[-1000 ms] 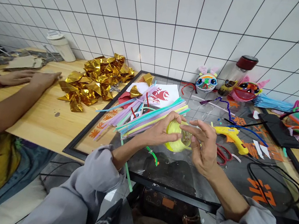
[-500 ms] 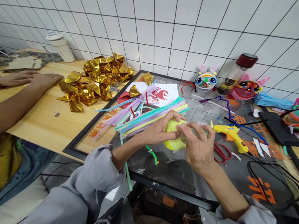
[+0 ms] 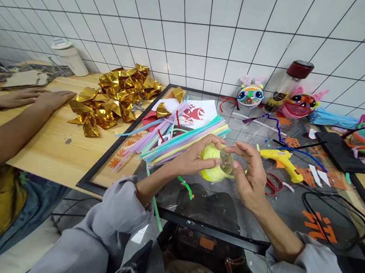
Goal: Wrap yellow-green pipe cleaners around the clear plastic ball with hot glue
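Note:
A rounded yellow form [image 3: 212,172], wrapped in fuzzy pipe cleaner, is held above the dark mat. Its clear plastic end [image 3: 226,162] faces right. My left hand [image 3: 196,155] grips the yellow form from the left, fingers over the top and thumb across the front. At the clear end, my right hand [image 3: 250,172] is curved with forefinger and thumb at the rim. A short yellow strand runs from the form toward the right palm. Just beyond that hand lies a yellow glue gun [image 3: 284,163], with red-handled scissors [image 3: 273,184] close by.
Bundled pastel pipe cleaners [image 3: 181,143] lie left of my hands, near folded gold paper [image 3: 115,96]. Another person's hands [image 3: 46,98] rest on the table at left. Two decorated animal faces, a bottle [image 3: 285,86] and a black phone [image 3: 342,152] stand or lie behind.
My right hand's fingers have spread and drawn back to the right, uncovering the clear end. My left hand keeps its hold on the yellow form.

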Demonstrator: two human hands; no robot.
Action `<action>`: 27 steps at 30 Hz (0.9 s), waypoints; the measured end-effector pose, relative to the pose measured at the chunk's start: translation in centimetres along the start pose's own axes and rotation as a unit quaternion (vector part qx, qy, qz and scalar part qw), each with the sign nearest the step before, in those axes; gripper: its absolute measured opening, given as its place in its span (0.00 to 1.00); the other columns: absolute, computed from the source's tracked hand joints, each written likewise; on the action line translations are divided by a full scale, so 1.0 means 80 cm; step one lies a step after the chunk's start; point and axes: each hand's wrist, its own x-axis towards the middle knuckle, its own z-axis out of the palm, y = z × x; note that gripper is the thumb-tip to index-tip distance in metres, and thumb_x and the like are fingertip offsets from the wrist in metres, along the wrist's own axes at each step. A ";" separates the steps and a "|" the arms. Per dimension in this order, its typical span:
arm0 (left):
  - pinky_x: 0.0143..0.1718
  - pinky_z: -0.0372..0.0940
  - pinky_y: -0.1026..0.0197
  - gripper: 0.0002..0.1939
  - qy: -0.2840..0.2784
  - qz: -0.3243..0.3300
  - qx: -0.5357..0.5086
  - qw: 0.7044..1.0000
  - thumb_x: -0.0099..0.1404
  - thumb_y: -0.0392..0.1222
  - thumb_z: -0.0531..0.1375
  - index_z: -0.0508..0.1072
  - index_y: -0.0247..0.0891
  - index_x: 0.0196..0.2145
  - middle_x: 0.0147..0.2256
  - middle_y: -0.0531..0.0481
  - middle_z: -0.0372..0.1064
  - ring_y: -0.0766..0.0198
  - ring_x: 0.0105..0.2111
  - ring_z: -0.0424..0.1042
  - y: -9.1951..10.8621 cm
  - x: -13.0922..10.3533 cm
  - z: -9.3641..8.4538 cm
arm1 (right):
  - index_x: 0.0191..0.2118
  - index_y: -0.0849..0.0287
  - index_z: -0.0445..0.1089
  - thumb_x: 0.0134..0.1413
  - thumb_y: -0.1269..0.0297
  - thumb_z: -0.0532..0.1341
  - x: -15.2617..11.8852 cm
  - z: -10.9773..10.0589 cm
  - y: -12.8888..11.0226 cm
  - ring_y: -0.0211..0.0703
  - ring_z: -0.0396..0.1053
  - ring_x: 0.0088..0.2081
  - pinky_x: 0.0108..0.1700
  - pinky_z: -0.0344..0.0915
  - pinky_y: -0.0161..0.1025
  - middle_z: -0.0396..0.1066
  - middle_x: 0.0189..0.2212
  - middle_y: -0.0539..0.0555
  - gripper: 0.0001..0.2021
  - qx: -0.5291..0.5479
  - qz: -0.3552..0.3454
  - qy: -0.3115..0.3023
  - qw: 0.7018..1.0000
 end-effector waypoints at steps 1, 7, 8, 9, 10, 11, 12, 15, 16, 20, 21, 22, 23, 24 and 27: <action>0.62 0.59 0.49 0.13 0.002 0.001 0.003 1.000 0.65 0.46 0.62 0.64 0.41 0.42 0.56 0.43 0.69 0.54 0.59 0.67 0.000 0.000 0.000 | 0.63 0.47 0.60 0.69 0.61 0.56 0.000 0.000 0.000 0.55 0.71 0.54 0.59 0.61 0.62 0.77 0.49 0.57 0.19 -0.005 -0.003 -0.001 1.000; 0.64 0.58 0.48 0.11 0.006 0.006 0.017 1.000 0.65 0.45 0.63 0.67 0.41 0.41 0.57 0.42 0.69 0.53 0.60 0.67 0.001 -0.001 0.000 | 0.62 0.47 0.60 0.69 0.62 0.56 0.002 0.001 0.001 0.54 0.74 0.52 0.55 0.65 0.59 0.78 0.47 0.55 0.18 -0.002 -0.009 0.004 1.000; 0.64 0.57 0.47 0.11 0.006 0.005 0.018 1.000 0.65 0.45 0.63 0.67 0.41 0.41 0.57 0.42 0.69 0.53 0.60 0.67 0.001 -0.001 0.000 | 0.62 0.47 0.60 0.69 0.62 0.56 0.002 0.001 0.001 0.53 0.74 0.52 0.55 0.65 0.58 0.78 0.47 0.56 0.18 -0.001 -0.009 0.006 1.000; 0.65 0.57 0.47 0.10 0.006 0.005 0.020 1.000 0.65 0.45 0.63 0.67 0.40 0.41 0.57 0.42 0.69 0.53 0.60 0.67 0.002 -0.001 0.000 | 0.62 0.48 0.60 0.69 0.62 0.56 0.002 0.001 0.001 0.53 0.74 0.52 0.54 0.66 0.57 0.78 0.47 0.56 0.18 0.000 -0.009 0.009 1.000; 0.65 0.57 0.46 0.10 0.007 0.005 0.020 1.000 0.65 0.45 0.63 0.68 0.40 0.41 0.57 0.41 0.69 0.52 0.60 0.67 0.003 -0.001 0.000 | 0.62 0.49 0.60 0.69 0.62 0.56 0.002 0.001 0.002 0.53 0.74 0.52 0.54 0.66 0.57 0.78 0.47 0.56 0.18 0.001 -0.010 0.011 1.000; 0.65 0.57 0.46 0.10 0.008 0.005 0.020 1.000 0.65 0.45 0.63 0.68 0.40 0.40 0.57 0.41 0.69 0.52 0.61 0.67 0.003 -0.001 0.000 | 0.62 0.50 0.60 0.69 0.62 0.56 0.002 0.000 0.002 0.53 0.75 0.52 0.55 0.66 0.57 0.78 0.47 0.57 0.18 0.001 -0.011 0.012 1.000; 0.65 0.57 0.46 0.10 0.009 0.006 0.021 1.000 0.65 0.45 0.63 0.68 0.40 0.40 0.57 0.41 0.69 0.52 0.61 0.67 0.004 -0.001 -0.001 | 0.62 0.50 0.60 0.69 0.63 0.56 0.002 0.000 0.002 0.53 0.75 0.52 0.55 0.66 0.57 0.78 0.47 0.57 0.18 0.000 -0.013 0.014 1.000; 0.65 0.57 0.45 0.10 0.009 0.006 0.024 1.000 0.65 0.46 0.63 0.69 0.40 0.40 0.57 0.40 0.70 0.51 0.61 0.67 0.004 -0.001 -0.001 | 0.62 0.51 0.60 0.68 0.63 0.57 0.002 0.001 0.001 0.53 0.75 0.51 0.54 0.67 0.56 0.78 0.47 0.57 0.19 -0.006 -0.017 0.018 1.000; 0.65 0.57 0.45 0.10 0.010 0.005 0.024 1.000 0.65 0.46 0.63 0.69 0.40 0.39 0.56 0.41 0.70 0.51 0.61 0.67 0.004 -0.001 -0.001 | 0.62 0.51 0.61 0.67 0.63 0.58 0.003 0.001 0.000 0.52 0.75 0.50 0.53 0.67 0.55 0.77 0.46 0.57 0.20 -0.012 -0.019 0.025 0.999; 0.64 0.58 0.46 0.10 0.014 0.007 0.021 1.000 0.65 0.46 0.63 0.68 0.40 0.38 0.54 0.42 0.71 0.52 0.60 0.68 0.001 -0.001 -0.002 | 0.48 0.53 0.72 0.64 0.62 0.62 0.009 0.000 -0.004 0.50 0.74 0.43 0.48 0.67 0.52 0.77 0.37 0.54 0.08 -0.055 -0.042 0.068 0.995; 0.64 0.58 0.46 0.10 0.014 0.007 0.020 1.000 0.65 0.46 0.63 0.68 0.40 0.38 0.54 0.42 0.71 0.52 0.59 0.68 0.001 -0.001 -0.002 | 0.43 0.53 0.73 0.64 0.62 0.63 0.011 -0.001 -0.005 0.50 0.73 0.41 0.47 0.67 0.51 0.76 0.35 0.53 0.04 -0.066 -0.046 0.075 0.994; 0.64 0.58 0.46 0.09 0.012 0.008 0.020 1.000 0.64 0.45 0.63 0.68 0.40 0.38 0.53 0.42 0.71 0.52 0.59 0.68 0.001 -0.001 -0.002 | 0.38 0.53 0.74 0.64 0.62 0.63 0.013 -0.001 -0.005 0.49 0.72 0.39 0.46 0.66 0.50 0.75 0.33 0.53 0.03 -0.075 -0.043 0.079 0.993; 0.64 0.58 0.46 0.09 0.011 0.007 0.019 1.000 0.64 0.45 0.63 0.68 0.40 0.38 0.54 0.41 0.71 0.52 0.59 0.68 0.002 -0.001 -0.002 | 0.35 0.53 0.74 0.64 0.62 0.63 0.014 -0.002 -0.005 0.48 0.72 0.37 0.44 0.65 0.49 0.74 0.31 0.52 0.05 -0.080 -0.035 0.083 0.993; 0.64 0.58 0.46 0.09 0.011 0.006 0.018 1.000 0.64 0.44 0.63 0.68 0.40 0.38 0.54 0.41 0.70 0.51 0.59 0.68 0.003 -0.001 -0.002 | 0.33 0.54 0.73 0.64 0.61 0.63 0.015 -0.002 -0.005 0.47 0.71 0.36 0.44 0.65 0.49 0.74 0.30 0.51 0.07 -0.081 -0.023 0.087 0.993; 0.64 0.58 0.46 0.08 0.012 0.005 0.017 1.000 0.64 0.43 0.62 0.68 0.40 0.38 0.54 0.41 0.71 0.51 0.59 0.67 0.006 -0.001 -0.002 | 0.30 0.54 0.71 0.64 0.58 0.63 0.015 -0.003 -0.002 0.45 0.70 0.34 0.42 0.63 0.47 0.72 0.27 0.50 0.11 -0.077 0.005 0.103 0.992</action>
